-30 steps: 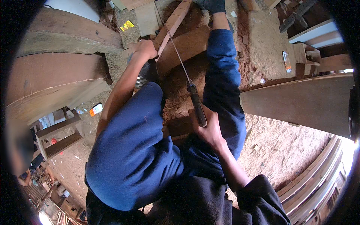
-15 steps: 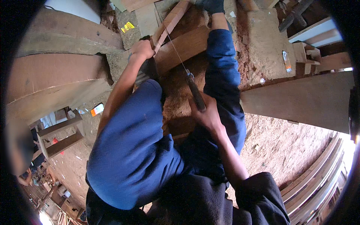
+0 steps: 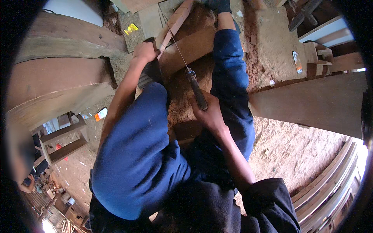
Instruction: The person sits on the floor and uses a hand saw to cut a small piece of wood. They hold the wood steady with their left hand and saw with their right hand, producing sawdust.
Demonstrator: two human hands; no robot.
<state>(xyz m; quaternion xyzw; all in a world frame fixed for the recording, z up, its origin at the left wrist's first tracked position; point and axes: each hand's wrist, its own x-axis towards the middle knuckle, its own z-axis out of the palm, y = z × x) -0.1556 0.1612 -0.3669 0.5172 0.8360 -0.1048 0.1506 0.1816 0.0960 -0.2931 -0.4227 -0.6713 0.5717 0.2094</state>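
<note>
My right hand (image 3: pixel 211 113) is wrapped round the dark handle of a hand saw (image 3: pixel 196 88). The thin blade, seen nearly edge-on, slants away to the upper left, across a pale wooden strip (image 3: pixel 176 24). My left hand (image 3: pixel 145 53) is closed at the strip's near left end, its fingertips partly hidden. A broader wooden board (image 3: pixel 190 48) lies beside and below the strip, between my legs. Whether the blade's teeth touch the wood I cannot tell. My right leg stretches forward, its dark shoe (image 3: pixel 218 5) near the strip's far end, while my left knee is bent.
Large curved wooden pieces (image 3: pixel 58 79) stand on the left, near a small open wooden frame (image 3: pixel 64 141). A wide board (image 3: pixel 311 104) stands at right, above stacked long planks (image 3: pixel 326 182). Sawdust and scraps, including a yellow wrapper (image 3: pixel 131 28), lie on the dirt floor.
My right hand and the saw have moved slightly forward and to the left. My left hand stays at the strip's end, with its wrist shifted only a little.
</note>
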